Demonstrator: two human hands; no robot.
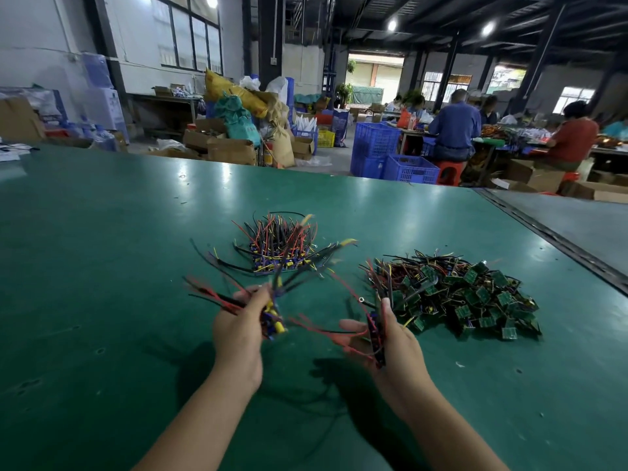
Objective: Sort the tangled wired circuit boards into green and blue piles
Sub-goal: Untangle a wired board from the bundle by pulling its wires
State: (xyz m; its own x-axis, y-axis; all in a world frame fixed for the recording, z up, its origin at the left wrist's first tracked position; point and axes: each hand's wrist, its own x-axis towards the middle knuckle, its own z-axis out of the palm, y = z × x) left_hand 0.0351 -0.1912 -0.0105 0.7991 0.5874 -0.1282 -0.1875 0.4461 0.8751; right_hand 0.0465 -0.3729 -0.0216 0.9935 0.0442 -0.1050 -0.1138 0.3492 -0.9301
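Fingers (253, 295) of the left hand (238, 334) curl round a bunch of blue boards (273, 322), low in the middle; the right hand (402, 345) pinches more wired boards (376, 334) beside it.

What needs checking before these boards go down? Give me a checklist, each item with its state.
1. The left hand grips the left bundle, blue boards: ok.
2. The right hand grips the right bundle: ok.
3. The right bundle is all blue: cannot tell, its boards show edge-on.
4. The two bundles are untangled from each other: cannot tell, the wires are blurred.
5. The blue pile and the green pile lie apart on the table: ok.
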